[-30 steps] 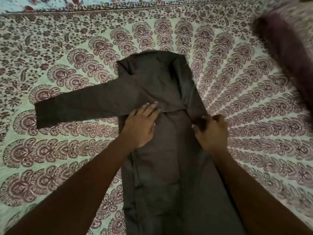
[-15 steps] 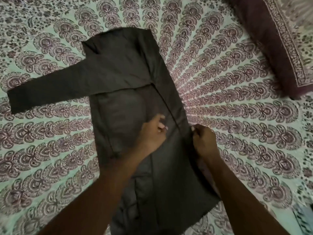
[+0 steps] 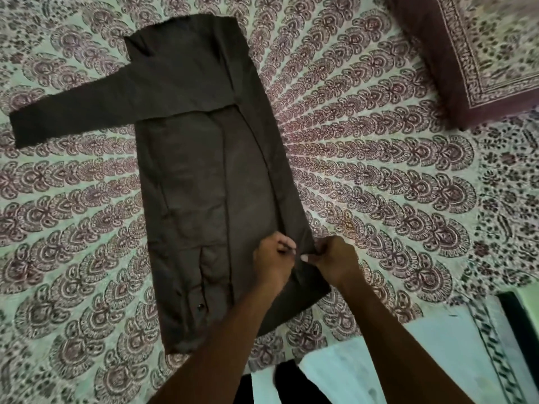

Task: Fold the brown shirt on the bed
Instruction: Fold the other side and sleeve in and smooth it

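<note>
- Pinching is what we see at lower centre-right of the frame: left hand [image 3: 272,258] and right hand [image 3: 335,260] sit side by side, fingers curled onto the frame-right folded edge of the brown shirt [image 3: 204,170], near its hem.
- Left hand grip: fingers bunched on cloth just inside the fold. Right hand grip: thumb and fingers nip the edge itself. Neither is spread flat.
- Shirt lies flat on the bed [image 3: 379,185], running from upper centre to lower centre of frame, collar end at top.
- Done, as we judge it: frame-right side already turned in over the body, giving one long straight edge.
- Left to do: the sleeve [image 3: 73,118] sticks out toward the left of frame, unfolded. That side needs turning in, then the length folded up.
- We put it at roughly a third done.
- Pillow [image 3: 481,53] at upper right, well apart from the shirt.
</note>
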The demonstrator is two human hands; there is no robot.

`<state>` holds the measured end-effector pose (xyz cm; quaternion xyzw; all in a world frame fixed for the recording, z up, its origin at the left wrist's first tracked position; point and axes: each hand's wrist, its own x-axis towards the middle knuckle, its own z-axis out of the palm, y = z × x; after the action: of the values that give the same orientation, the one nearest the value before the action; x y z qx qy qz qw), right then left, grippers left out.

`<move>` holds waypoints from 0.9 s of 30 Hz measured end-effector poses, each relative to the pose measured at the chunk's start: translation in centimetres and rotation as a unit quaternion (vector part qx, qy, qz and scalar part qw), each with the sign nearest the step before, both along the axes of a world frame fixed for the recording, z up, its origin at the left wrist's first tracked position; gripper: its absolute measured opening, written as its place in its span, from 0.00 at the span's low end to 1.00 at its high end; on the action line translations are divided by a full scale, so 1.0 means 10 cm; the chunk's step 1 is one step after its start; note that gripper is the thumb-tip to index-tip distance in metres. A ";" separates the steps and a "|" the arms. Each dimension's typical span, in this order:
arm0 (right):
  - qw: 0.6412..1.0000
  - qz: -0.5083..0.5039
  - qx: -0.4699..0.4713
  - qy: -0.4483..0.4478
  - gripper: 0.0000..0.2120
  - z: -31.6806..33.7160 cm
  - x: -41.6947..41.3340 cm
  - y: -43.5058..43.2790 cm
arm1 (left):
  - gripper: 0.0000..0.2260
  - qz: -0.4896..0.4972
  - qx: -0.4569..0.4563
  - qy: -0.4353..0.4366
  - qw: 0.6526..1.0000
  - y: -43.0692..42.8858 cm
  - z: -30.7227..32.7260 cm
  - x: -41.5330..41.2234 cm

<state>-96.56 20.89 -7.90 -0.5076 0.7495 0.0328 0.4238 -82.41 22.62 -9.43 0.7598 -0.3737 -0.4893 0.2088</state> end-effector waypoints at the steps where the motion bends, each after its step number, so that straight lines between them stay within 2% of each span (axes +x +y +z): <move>1: 1.000 -0.008 0.005 -0.013 0.22 -0.02 0.00 0.07 | 0.17 0.012 0.000 -0.014 1.000 0.04 0.00 0.02; 4: 0.997 -0.066 -0.003 -0.039 0.16 -0.05 -0.02 0.26 | 0.14 0.029 -0.020 -0.049 0.998 0.13 0.05 0.06; 7: 0.997 -0.062 -0.038 -0.039 0.13 -0.03 -0.02 0.40 | 0.11 0.036 -0.033 -0.078 0.996 0.18 0.08 0.11; 13: 0.999 -0.019 -0.043 -0.024 0.21 -0.12 0.08 0.61 | 0.10 0.003 -0.041 -0.087 0.995 0.33 0.08 0.20; 20: 0.999 -0.016 -0.018 -0.038 0.15 -0.01 0.13 0.58 | 0.19 -0.071 -0.071 -0.097 0.990 0.57 -0.04 0.29; 23: 0.998 -0.023 -0.025 -0.048 0.17 -0.02 0.12 0.58 | 0.21 -0.107 -0.084 -0.094 0.986 0.63 -0.04 0.33; 27: 0.999 0.008 0.022 -0.022 0.21 0.01 0.11 0.50 | 0.23 -0.157 -0.068 -0.084 0.982 0.68 -0.03 0.37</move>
<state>-95.48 25.90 -7.85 -0.5048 0.7349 0.0409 0.4510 -78.74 29.39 -9.70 0.7143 -0.5367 -0.4241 0.1482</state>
